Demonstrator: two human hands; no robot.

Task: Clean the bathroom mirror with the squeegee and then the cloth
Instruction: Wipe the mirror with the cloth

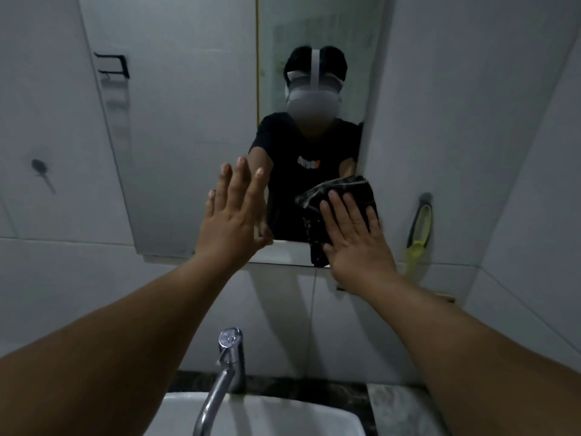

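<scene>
step: i'd say i'm in the cloth half of the job now, wiping, not squeegeeing.
right hand [355, 234]: spread flat, palm pressing the dark cloth [339, 196] against the glass, fingers extended rather than curled around it.
cloth: bunched under my palm at the lower right corner of the mirror [188, 136], with a bit hanging past the bottom edge.
left hand [234, 212]: open, fingers straight, nothing in it, palm toward the glass near the lower middle. can't tell if it's actually touching or just hovering.
squeegee [418, 237]: that yellow-green thing hanging on the right wall tile beside the mirror looks like it, parked on a hook and well clear of my hands.
mirror: i can't make out streaks in this light, so no clue how much is left.
next move: my guess is sweeping the cloth left and up across the glass, keeping flat even pressure so it doesn't slip out from under the palm.
below: faucet [229, 363] and sink [251, 416] sit near me, out of the way.
</scene>
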